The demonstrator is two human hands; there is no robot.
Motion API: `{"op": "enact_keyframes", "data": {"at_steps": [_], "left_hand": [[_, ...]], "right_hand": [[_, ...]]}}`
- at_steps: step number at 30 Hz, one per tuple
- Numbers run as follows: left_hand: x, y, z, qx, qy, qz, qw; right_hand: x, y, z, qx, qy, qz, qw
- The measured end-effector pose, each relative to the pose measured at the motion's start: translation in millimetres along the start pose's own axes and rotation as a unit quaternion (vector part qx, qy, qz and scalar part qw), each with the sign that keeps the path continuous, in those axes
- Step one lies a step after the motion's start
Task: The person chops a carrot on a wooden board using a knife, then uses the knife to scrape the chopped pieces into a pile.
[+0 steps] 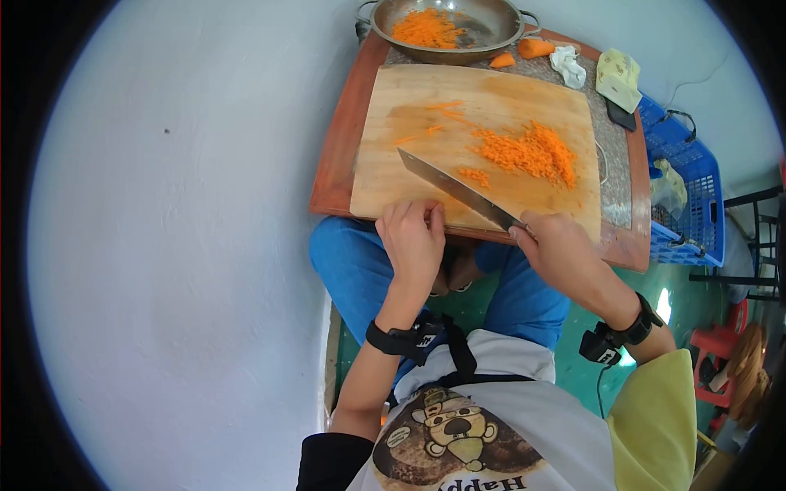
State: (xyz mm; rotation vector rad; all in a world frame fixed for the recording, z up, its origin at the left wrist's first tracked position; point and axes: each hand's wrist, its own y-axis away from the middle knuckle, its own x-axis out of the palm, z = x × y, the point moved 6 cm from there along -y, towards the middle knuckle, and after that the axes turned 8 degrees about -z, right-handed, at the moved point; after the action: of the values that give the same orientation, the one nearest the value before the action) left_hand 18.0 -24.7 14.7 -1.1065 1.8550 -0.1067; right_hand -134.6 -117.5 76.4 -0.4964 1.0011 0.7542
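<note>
My right hand (561,245) is closed round the handle of a kitchen knife (458,190). Its broad blade slants to the upper left across the wooden cutting board (393,184). Just beyond the blade lies a heap of finely chopped carrot (532,154), with a small clump nearer the steel. A few thin carrot strips (446,106) are scattered farther back on the board. My left hand (413,239) rests at the board's front edge, left of the blade, fingers curled and pressed together. Whatever those fingers may hold is hidden.
A two-handled metal pan (483,54) with shredded carrot stands behind the board. Beside it are carrot pieces (535,48), a crumpled tissue (568,67), a tissue pack (619,79) and a dark phone (621,114). A blue basket (708,200) stands right of the table; a wall borders the left.
</note>
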Motion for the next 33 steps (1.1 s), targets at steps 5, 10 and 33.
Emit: {"op": "enact_keyframes", "data": {"at_steps": [5,10,33], "left_hand": [[-3,3,6,-0.049,0.086,-0.023,0.995],[-3,5,16,-0.077,0.102,-0.014,0.992],[-4,-22,16,0.012,-0.014,0.042,0.999]], "right_hand": [[-2,-1,0,0.007,-0.002,0.016,1.000],[-1,-2,2,0.004,-0.012,0.010,1.000],[-22,-11,-25,0.042,-0.064,0.021,0.997]]}}
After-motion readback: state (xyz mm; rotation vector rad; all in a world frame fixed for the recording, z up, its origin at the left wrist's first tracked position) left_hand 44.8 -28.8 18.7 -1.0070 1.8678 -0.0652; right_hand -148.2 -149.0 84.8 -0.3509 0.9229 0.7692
